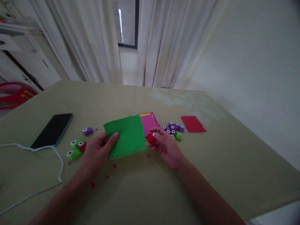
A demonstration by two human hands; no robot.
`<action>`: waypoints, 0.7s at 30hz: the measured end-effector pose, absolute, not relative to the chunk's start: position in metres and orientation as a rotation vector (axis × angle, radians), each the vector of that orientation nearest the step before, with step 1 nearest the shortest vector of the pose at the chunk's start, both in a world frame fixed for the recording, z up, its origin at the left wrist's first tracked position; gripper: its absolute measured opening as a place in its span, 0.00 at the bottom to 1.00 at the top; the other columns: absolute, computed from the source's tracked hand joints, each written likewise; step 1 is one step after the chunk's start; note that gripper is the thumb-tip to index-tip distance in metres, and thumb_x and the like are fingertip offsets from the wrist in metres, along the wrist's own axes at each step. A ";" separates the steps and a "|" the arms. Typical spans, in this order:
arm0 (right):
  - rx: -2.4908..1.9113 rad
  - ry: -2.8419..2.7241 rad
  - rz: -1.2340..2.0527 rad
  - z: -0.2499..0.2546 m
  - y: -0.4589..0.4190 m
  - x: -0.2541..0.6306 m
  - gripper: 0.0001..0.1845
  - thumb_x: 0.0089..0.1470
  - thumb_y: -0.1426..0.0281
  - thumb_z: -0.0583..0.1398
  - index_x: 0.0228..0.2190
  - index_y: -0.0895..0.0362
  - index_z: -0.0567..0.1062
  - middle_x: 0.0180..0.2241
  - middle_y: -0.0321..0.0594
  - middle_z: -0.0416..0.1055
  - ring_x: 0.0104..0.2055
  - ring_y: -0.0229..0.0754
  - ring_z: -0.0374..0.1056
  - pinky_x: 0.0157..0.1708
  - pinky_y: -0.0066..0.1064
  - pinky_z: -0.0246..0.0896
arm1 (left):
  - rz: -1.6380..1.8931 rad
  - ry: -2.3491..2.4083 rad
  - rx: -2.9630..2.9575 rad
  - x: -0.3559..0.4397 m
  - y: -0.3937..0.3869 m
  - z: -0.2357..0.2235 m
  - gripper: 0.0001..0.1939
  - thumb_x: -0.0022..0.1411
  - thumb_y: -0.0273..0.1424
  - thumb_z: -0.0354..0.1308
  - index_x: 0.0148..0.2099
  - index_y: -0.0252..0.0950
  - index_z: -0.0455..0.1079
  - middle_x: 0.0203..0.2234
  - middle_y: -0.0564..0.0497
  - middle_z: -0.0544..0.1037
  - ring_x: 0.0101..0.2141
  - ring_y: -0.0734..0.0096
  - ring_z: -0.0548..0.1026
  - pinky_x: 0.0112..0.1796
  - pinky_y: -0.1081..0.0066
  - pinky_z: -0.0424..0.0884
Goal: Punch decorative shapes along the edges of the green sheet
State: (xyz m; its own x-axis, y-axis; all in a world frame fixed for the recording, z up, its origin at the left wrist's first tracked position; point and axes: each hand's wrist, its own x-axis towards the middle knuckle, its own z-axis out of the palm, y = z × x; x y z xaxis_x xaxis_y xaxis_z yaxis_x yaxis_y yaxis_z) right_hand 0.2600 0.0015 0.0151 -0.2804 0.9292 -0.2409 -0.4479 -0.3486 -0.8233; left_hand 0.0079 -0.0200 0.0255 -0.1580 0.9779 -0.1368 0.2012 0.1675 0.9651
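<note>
My left hand (98, 150) grips the left edge of a green sheet of paper (126, 134), thumb on top. Small punched holes run along the sheet's bottom edge and up its lower right edge. At that right edge my right hand (167, 147) holds a small red hole punch (151, 137) between thumb and fingers. Whether the paper sits inside its slot I cannot tell. Behind the green sheet lies a stack of coloured paper, with a pink sheet (149, 125) uppermost. Beyond my right hand stand several purple and green eye-shaped punches (172, 128).
Green and red punches (75, 149) sit left of my left hand, a purple one (87, 131) behind them. A black phone (53, 130) lies at left by a white cable (61, 168). Red punched paper (193, 124) is at right. Red scraps (92, 186) dot the table (145, 193).
</note>
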 end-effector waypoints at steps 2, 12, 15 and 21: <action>-0.933 -0.799 1.781 0.014 0.002 0.261 0.20 0.49 0.63 0.75 0.41 0.56 0.78 0.35 0.37 0.81 0.28 0.35 0.73 0.25 0.24 0.63 | 1.079 1.537 1.181 0.008 -0.020 0.025 0.24 0.60 0.55 0.63 0.48 0.44 0.80 0.33 0.53 0.85 0.31 0.58 0.81 0.29 0.65 0.76; -0.964 -0.892 1.700 0.014 0.003 0.259 0.17 0.46 0.64 0.76 0.39 0.54 0.85 0.40 0.39 0.83 0.40 0.40 0.76 0.38 0.30 0.68 | 1.064 1.535 1.206 0.009 -0.021 0.021 0.25 0.59 0.55 0.65 0.47 0.40 0.80 0.29 0.52 0.84 0.26 0.61 0.78 0.24 0.68 0.71; -0.969 -0.946 1.686 0.015 0.003 0.259 0.16 0.49 0.63 0.75 0.41 0.54 0.86 0.41 0.41 0.83 0.41 0.42 0.77 0.40 0.32 0.68 | 1.046 1.526 1.210 0.009 -0.021 0.017 0.24 0.60 0.55 0.64 0.47 0.42 0.80 0.30 0.53 0.84 0.27 0.60 0.79 0.25 0.67 0.73; -1.023 -1.027 1.672 0.008 0.003 0.261 0.18 0.47 0.61 0.76 0.40 0.54 0.86 0.38 0.41 0.83 0.37 0.40 0.75 0.35 0.31 0.65 | 1.037 1.498 1.195 0.011 -0.022 0.017 0.23 0.60 0.55 0.64 0.45 0.43 0.80 0.30 0.52 0.84 0.29 0.58 0.80 0.28 0.64 0.76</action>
State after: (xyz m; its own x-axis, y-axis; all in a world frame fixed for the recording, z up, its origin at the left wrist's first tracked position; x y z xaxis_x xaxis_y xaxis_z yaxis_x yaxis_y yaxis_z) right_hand 0.2614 0.0028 0.0084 -0.2571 0.9481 -0.1868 -0.2619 -0.2544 -0.9310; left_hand 0.0114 -0.0221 0.0171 -0.0987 0.9832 -0.1538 0.2016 0.1711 0.9644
